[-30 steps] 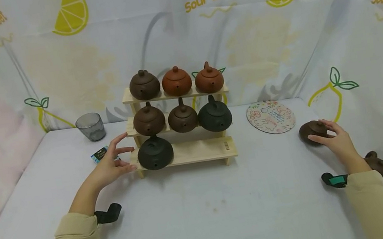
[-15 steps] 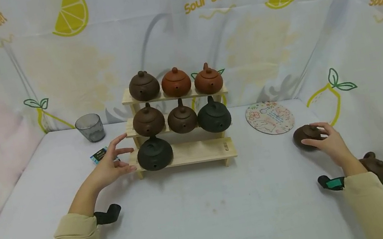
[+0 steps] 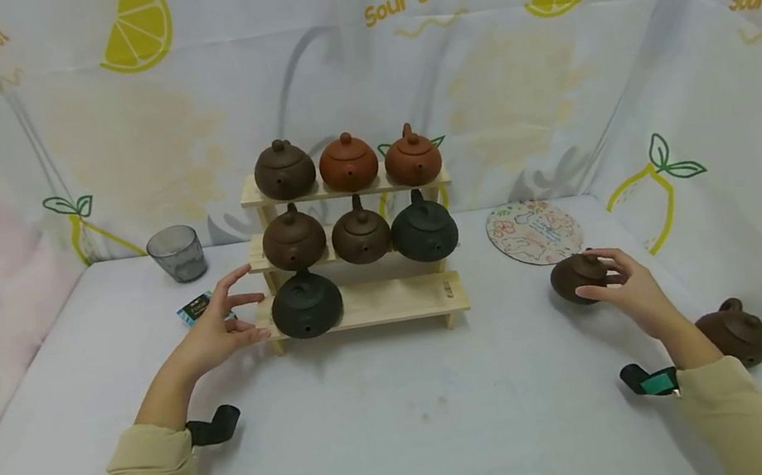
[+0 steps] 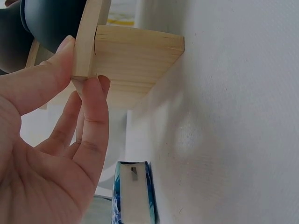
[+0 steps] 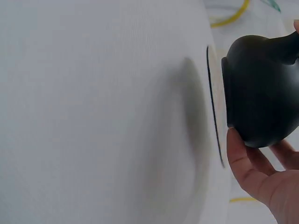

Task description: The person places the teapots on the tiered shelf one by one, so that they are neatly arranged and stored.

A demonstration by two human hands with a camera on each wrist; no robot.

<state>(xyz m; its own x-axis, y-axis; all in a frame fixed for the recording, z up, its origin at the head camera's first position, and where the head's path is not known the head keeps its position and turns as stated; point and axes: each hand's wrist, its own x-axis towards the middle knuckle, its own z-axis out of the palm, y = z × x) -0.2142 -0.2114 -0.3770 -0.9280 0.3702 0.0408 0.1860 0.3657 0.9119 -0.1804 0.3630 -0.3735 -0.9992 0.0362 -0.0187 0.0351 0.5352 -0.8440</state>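
Observation:
My left hand (image 3: 214, 333) pinches the left end of the lowest board of a three-tier wooden rack (image 3: 395, 301). In the left wrist view the thumb lies over the board's edge, close to a dark teapot (image 4: 53, 21), with fingers beneath. On that board's left part sits a black teapot (image 3: 307, 307); bare wood lies to its right. My right hand (image 3: 635, 296) grips a small brown teapot (image 3: 570, 279) right of the rack. The right wrist view shows this teapot (image 5: 261, 93) lifted off the table, its shadow below. Several brown, orange and black teapots fill the upper two tiers.
A round patterned mat (image 3: 534, 233) lies just behind the held teapot. Another brown teapot (image 3: 738, 336) stands near my right forearm, by the side curtain. At the back left are a grey glass (image 3: 178, 255) and a small blue-black packet (image 3: 196, 308).
My right hand has carried the brown teapot leftward, from the right side of the table toward the mat and rack. The left hand has stayed on the rack.

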